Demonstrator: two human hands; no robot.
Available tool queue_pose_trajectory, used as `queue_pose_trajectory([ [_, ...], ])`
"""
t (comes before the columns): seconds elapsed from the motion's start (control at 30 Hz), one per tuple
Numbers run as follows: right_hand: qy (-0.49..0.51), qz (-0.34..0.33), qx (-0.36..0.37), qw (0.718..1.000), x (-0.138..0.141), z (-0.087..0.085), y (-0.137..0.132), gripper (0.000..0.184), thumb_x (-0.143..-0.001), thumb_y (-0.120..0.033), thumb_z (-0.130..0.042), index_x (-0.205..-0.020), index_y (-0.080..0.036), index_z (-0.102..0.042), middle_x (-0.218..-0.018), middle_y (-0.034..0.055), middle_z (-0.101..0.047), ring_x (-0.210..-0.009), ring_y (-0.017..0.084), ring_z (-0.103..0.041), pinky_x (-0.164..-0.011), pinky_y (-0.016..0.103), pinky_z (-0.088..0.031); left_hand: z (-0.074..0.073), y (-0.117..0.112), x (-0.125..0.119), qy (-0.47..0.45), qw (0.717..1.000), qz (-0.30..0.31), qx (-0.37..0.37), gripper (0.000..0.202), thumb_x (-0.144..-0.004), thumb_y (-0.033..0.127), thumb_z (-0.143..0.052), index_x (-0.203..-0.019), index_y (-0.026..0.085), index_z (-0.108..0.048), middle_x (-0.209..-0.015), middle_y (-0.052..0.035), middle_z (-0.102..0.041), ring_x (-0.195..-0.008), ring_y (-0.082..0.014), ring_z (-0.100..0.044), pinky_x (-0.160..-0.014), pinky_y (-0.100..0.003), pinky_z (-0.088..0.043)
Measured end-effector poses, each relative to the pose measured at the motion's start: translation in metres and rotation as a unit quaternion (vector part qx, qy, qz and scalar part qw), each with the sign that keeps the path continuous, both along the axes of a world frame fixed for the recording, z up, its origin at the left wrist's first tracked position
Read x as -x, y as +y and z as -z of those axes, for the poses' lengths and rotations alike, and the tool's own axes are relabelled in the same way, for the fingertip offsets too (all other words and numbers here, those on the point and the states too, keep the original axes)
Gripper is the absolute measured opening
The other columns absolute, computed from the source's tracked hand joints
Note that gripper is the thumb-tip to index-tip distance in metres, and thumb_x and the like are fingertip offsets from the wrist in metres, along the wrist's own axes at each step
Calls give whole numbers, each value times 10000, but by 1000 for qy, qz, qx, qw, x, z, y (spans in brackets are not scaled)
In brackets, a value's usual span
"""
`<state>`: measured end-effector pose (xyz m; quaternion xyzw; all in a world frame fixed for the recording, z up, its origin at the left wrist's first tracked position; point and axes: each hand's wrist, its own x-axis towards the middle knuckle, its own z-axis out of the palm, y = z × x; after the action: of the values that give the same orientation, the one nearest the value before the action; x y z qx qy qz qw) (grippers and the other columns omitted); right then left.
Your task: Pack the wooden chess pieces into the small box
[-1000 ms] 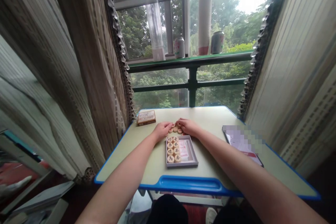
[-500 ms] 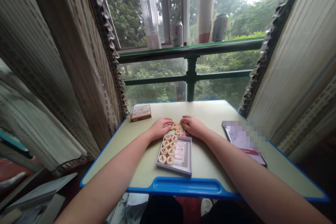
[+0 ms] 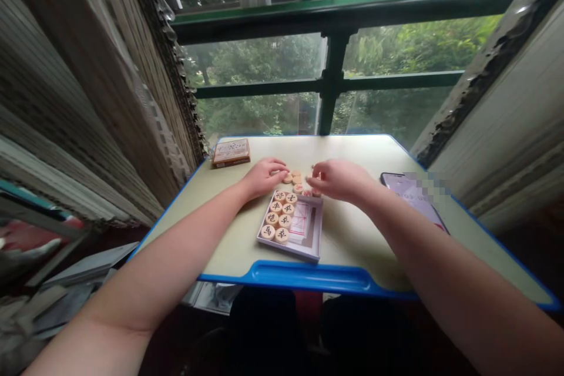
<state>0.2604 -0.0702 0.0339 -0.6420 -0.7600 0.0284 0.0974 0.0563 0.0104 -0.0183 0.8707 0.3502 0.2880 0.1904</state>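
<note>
A shallow grey tray [image 3: 315, 234] lies on the pale green table [image 3: 352, 235] and holds several round wooden chess pieces [image 3: 278, 216] in rows on its left side. More loose pieces [image 3: 296, 179] lie just beyond the tray. My left hand [image 3: 261, 176] rests on the table beside them, fingers curled and touching one. My right hand [image 3: 339, 179] hovers a little above the loose pieces, fingertips pinched together; what they hold is too small to name.
A small brown box [image 3: 231, 152] sits at the table's far left corner. A phone [image 3: 412, 194] lies to the right. Curtains hang on both sides, and a green window railing [image 3: 335, 9] runs behind the table. Papers lie on the floor at left.
The camera has tilted down. My right hand has lifted off the table and pinched its fingertips. My left hand stays by the loose pieces.
</note>
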Motion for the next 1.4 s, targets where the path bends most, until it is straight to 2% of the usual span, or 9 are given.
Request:
queue_pose_trajectory([
  [0.1, 10, -77, 84, 993, 6, -13, -17, 233, -745, -449, -594, -728, -243, -703, -692, 28, -673, -543, 150, -552, -521, 264, -385, -1, 0, 2, 22, 1000, 6, -13, 296, -814, 339, -517, -922, 150, -718, -1044, -92, -645, -1003, -212, -571, -944, -361, -438],
  [0.23, -7, -106, 56, 993, 11, -6, -20, 73, -688, -286, -650, -724, -247, -700, -647, 14, -654, -493, 128, -522, -492, 247, -356, -2, -1, 3, 28, 1000, 10, -6, 282, -805, 330, -524, -923, 160, -716, -1042, -87, -644, -988, -205, -580, -865, -324, -480],
  [0.43, 10, -167, 42, 985, 11, 10, -10, 182, -766, -135, -552, -753, -234, -705, -850, 43, -666, -691, 156, -591, -580, 242, -390, -4, -2, 3, 36, 999, 12, 5, 265, -803, 315, -529, -904, 159, -718, -1023, -84, -641, -945, -185, -600, -857, -288, -482],
  [0.63, 66, -90, -28, 993, 2, 7, -2, 195, -819, -162, -520, -882, -220, -696, -907, 47, -656, -727, 151, -593, -619, 237, -413, -6, -3, 5, 47, 999, 2, -9, 262, -820, 326, -517, -879, 163, -714, -985, -74, -651, -896, -174, -606, -834, -285, -482],
  [0.77, 42, 2, -142, 989, -10, 21, 12, 313, -888, -198, -431, -1134, -174, -624, -1135, 96, -621, -990, 207, -564, -849, 296, -405, -6, -4, 6, 56, 998, -7, -25, 276, -828, 323, -506, -901, 159, -716, -1000, -78, -650, -913, -174, -608, -863, -288, -475],
  [0.83, -4, -7, -124, 992, -14, 30, 19, 337, -921, -237, -381, -1140, -140, -617, -1195, 120, -600, -1067, 219, -537, -929, 328, -358, -6, -4, 6, 65, 997, -5, -32, 295, -836, 338, -499, -925, 161, -718, -1028, -80, -650, -938, -176, -608, -896, -289, -464],
  [1.03, -16, 0, -59, 998, -14, 39, 27, 353, -928, -249, -341, -975, -133, -671, -1074, 108, -667, -1003, 198, -574, -883, 303, -349, -5, -2, 5, 87, 995, -36, -40, 341, -851, 358, -472, -1008, 163, -704, -1118, -91, -648, -1029, -192, -594, -958, -309, -434],
  [1.23, -5, 16, -58, 998, -12, 37, 30, 325, -913, -312, -384, -973, -154, -662, -991, 89, -697, -884, 213, -581, -809, 303, -372, -6, -3, -2, 96, 989, -97, -51, 261, -818, 335, -509, -874, 171, -704, -914, -58, -704, -849, -187, -624, -800, -298, -482],
  [1.4, 47, 57, -70, 995, -12, 42, 37, 239, -849, -251, -460, -963, -167, -652, -943, 76, -702, -887, 223, -559, -763, 286, -387, -2, 2, -4, 97, 986, -122, -65, 257, -835, 302, -469, -862, 165, -684, -873, -61, -691, -845, -190, -607, -799, -304, -472],
])
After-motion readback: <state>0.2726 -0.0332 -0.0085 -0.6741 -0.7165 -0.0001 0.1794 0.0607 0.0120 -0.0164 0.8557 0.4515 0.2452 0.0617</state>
